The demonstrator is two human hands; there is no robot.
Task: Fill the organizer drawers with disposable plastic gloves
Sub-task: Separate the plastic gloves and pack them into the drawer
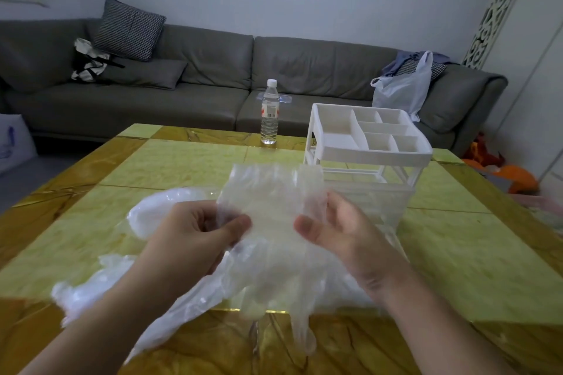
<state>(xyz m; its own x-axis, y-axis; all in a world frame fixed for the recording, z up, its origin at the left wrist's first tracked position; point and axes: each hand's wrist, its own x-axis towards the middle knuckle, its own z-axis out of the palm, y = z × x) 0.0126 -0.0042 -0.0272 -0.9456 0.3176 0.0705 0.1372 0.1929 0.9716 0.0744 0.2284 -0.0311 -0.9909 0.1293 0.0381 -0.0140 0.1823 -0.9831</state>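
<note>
We hold a stack of clear disposable gloves [271, 204] just in front of the white organizer [365, 155], left hand [195, 231] and right hand [332, 222] pinching its edges. We should fold it flat and narrow to fit a drawer.

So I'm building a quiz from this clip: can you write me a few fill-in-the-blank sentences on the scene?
1. Both hands hold up a clear plastic ____.
2. The water bottle stands on the table, to the ____ of the white organizer.
3. Behind the table is a grey ____.

Missing: glove; left; sofa
</note>
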